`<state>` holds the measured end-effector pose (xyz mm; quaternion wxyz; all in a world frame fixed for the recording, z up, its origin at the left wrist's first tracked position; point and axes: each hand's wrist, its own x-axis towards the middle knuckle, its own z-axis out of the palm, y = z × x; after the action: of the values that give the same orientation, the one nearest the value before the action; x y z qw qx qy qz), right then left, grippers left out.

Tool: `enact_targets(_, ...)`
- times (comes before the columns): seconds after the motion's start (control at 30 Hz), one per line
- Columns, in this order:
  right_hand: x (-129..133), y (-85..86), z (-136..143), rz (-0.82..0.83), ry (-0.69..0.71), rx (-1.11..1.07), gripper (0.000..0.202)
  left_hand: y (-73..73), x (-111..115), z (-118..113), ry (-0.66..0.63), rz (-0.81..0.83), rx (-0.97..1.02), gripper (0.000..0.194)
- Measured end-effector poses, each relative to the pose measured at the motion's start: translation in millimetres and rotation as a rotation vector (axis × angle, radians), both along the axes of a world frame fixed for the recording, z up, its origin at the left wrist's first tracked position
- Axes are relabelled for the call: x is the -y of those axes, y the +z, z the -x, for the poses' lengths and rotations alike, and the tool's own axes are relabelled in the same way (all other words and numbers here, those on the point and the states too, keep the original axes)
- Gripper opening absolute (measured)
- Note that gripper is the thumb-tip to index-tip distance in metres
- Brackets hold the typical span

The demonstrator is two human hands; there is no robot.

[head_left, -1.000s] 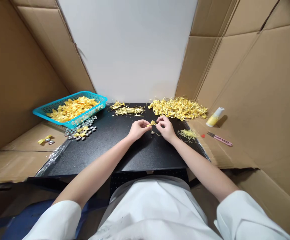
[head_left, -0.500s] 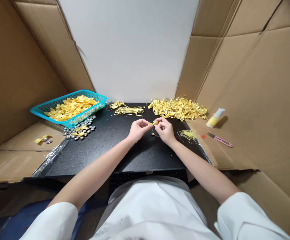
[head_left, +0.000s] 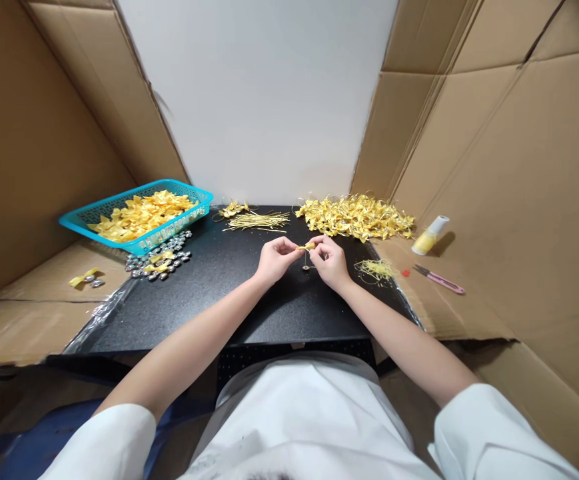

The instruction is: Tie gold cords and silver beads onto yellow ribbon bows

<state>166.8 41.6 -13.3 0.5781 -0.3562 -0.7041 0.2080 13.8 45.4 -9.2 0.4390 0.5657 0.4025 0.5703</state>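
Above the middle of the black table (head_left: 179, 313), my left hand (head_left: 276, 259) pinches one end of a small yellow ribbon bow (head_left: 309, 246). My right hand (head_left: 331, 264) pinches at the bow's other side, with thumb and forefinger closed. A thin yellow cord runs down from the bow, and a small silver bell-like bead (head_left: 306, 268) hangs below it between the hands. The exact hold of the right fingers on the cord is too small to make out.
A turquoise basket (head_left: 76, 223) of yellow bows stands at left, with silver beads (head_left: 172, 263) beside it. Cut cords (head_left: 256, 221) and a pile of corded bows (head_left: 356, 217) lie behind. Cord scraps (head_left: 376, 269), a thread spool (head_left: 430, 235) and pink snips (head_left: 446, 283) are at right.
The hanging silver bead has shifted very slightly right and the cord loop beside it looks smaller. Both hands stay almost in place on the bow.
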Motion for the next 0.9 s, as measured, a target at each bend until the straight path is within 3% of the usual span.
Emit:
enact_targets(0.53, -2, -4.9, 2, -0.114, -0.036, 0.012, 0.029, -4.7, -2, -2, 0.077, -0.104, -0.058, 0.025)
enact_targets(0.9, 2, -10.9, 10, -0.217, -0.166, 0.087, 0.028, -5.9, 1, -4, 0.101, -0.155, -0.095, 0.023)
